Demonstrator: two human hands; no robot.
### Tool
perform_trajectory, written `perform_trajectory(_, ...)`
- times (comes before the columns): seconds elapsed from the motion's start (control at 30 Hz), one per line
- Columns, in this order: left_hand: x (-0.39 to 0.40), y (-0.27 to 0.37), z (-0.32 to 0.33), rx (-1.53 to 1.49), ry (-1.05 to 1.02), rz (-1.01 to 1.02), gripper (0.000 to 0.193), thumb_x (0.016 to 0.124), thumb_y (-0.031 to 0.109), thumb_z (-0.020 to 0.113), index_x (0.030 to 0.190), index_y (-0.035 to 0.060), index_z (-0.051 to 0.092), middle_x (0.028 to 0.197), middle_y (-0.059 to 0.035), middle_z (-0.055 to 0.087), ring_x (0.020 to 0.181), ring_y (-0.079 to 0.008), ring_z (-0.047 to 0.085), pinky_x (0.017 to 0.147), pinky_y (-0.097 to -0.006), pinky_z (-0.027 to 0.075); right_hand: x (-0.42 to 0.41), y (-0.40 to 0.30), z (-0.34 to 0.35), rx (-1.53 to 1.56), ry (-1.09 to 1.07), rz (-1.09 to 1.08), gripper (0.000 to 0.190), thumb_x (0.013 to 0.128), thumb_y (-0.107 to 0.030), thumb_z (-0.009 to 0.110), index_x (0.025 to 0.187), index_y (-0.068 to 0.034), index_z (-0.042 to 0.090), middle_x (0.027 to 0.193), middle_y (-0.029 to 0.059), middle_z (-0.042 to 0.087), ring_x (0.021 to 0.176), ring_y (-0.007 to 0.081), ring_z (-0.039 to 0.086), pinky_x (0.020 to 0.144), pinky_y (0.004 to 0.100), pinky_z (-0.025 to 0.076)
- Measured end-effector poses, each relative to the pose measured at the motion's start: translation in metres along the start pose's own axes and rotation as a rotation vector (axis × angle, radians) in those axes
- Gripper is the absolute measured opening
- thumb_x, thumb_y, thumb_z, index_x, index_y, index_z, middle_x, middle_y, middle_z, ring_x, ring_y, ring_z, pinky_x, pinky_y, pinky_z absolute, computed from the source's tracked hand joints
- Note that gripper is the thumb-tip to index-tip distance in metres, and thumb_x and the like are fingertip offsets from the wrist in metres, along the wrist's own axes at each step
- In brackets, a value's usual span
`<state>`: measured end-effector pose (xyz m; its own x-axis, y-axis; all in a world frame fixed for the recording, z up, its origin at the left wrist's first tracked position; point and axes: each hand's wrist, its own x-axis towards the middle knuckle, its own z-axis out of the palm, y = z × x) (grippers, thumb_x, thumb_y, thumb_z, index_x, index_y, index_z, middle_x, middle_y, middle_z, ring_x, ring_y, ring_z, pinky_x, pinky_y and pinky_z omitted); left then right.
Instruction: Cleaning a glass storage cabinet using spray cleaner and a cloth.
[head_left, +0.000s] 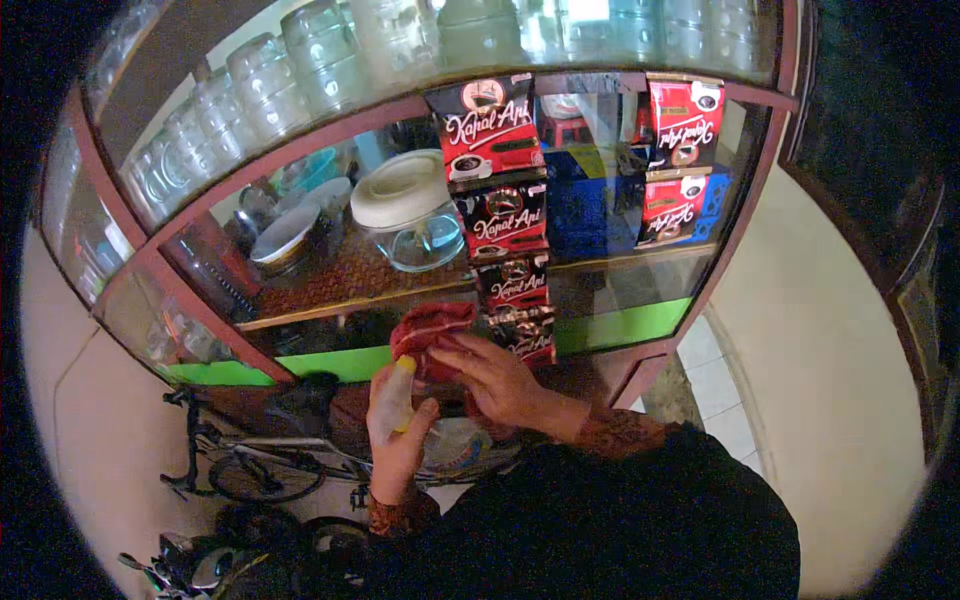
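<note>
My left hand (397, 435) is closed around a small translucent bottle (395, 401) with a yellow cap, held in front of the lower part of a glass display cabinet. Just to its right, my right hand (499, 382) holds a folded red cloth (431, 330), its fingers lying across the cloth near the bottle's cap. Strips of Kapal Api coffee sachets (506, 217) hang down the cabinet front, their lower end right above my right hand. Part of the cloth is hidden under my fingers.
Behind the cabinet's glass stand a lidded glass jar (420, 240), bowls (289, 236) and a blue crate (577, 202). Large clear jars (322, 60) line the top shelf. More sachets (684, 124) hang at right. A bicycle (262, 457) and a motorcycle (210, 566) stand lower left.
</note>
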<state>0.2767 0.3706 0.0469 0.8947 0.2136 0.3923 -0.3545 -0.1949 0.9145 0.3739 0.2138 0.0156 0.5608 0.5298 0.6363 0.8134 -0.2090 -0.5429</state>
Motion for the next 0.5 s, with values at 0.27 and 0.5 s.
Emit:
perform_trajectory(0.27,0.005,0.01,0.01,-0.1,0.069,0.07,0.052,0.073,-0.002,0.069,0.123,-0.0038,0.054,0.114,-0.0099,0.058,0.099,-0.0194,0.056,0.09,-0.0319,0.044,0.005,-0.054,-0.059,0.07,-0.088,-0.04,0.04,0.089,-0.014,0.055,0.128,-0.014,0.056,0.125,0.0225,0.054,0.112,0.0421,0.054,0.094,0.0476,0.045)
perform_trajectory(0.5,-0.01,0.012,-0.017,0.192,0.042,0.174,0.03,0.073,-0.001,0.07,0.102,-0.0008,0.064,0.092,-0.0084,0.064,0.087,-0.02,0.061,0.087,-0.0322,0.045,0.108,-0.024,-0.149,-0.03,0.843,0.01,0.046,0.083,-0.015,0.07,0.122,0.0,0.053,0.118,0.0187,0.058,0.106,0.0257,0.058,0.093,0.0354,0.045)
